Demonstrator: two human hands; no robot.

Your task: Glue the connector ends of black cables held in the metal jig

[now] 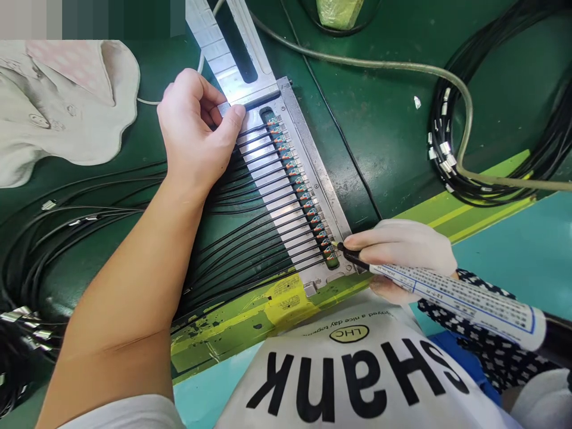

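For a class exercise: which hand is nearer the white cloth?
Left. The left hand sits just beside the white cloth, not touching it; the right hand is far off, beyond the metal fixture.

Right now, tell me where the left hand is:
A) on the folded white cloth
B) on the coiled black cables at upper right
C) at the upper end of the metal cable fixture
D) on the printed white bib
C: the left hand sits at the upper end of the metal cable fixture, with its thumb against the fixture's top.
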